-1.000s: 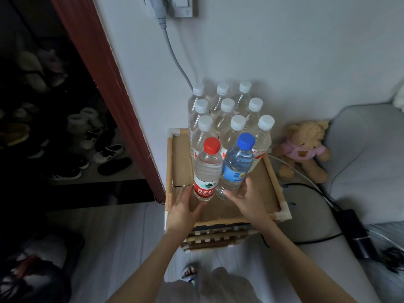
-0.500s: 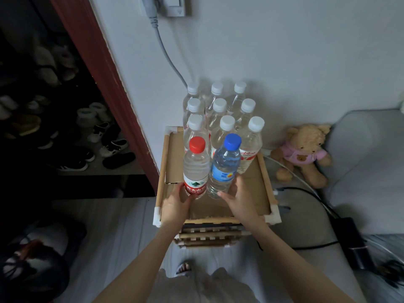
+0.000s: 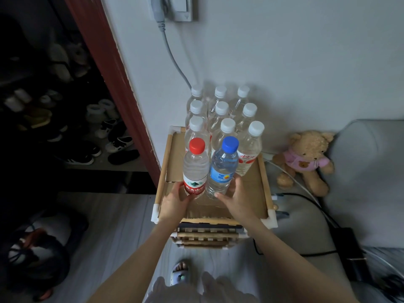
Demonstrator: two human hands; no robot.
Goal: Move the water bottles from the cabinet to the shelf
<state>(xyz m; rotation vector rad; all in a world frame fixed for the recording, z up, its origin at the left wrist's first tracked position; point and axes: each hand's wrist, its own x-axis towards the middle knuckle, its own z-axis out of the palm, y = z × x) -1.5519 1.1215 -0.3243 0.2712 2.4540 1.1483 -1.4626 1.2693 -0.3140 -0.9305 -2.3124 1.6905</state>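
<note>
A red-capped bottle (image 3: 195, 167) and a blue-capped bottle (image 3: 223, 169) stand side by side at the front of a small wooden shelf top (image 3: 253, 189). My left hand (image 3: 175, 203) wraps the base of the red-capped bottle. My right hand (image 3: 237, 199) grips the base of the blue-capped one. Behind them stand several white-capped clear bottles (image 3: 227, 127) in rows against the wall.
A teddy bear (image 3: 306, 160) sits on the floor right of the shelf, beside a grey cushion (image 3: 367, 171) and black cables (image 3: 317, 252). A dark doorway with shoes (image 3: 72, 136) lies left. A grey cord (image 3: 175, 60) hangs from a wall socket.
Both hands have closed in on the bases of the two front bottles. The bottles themselves stay in place; the camera has shifted slightly.
</note>
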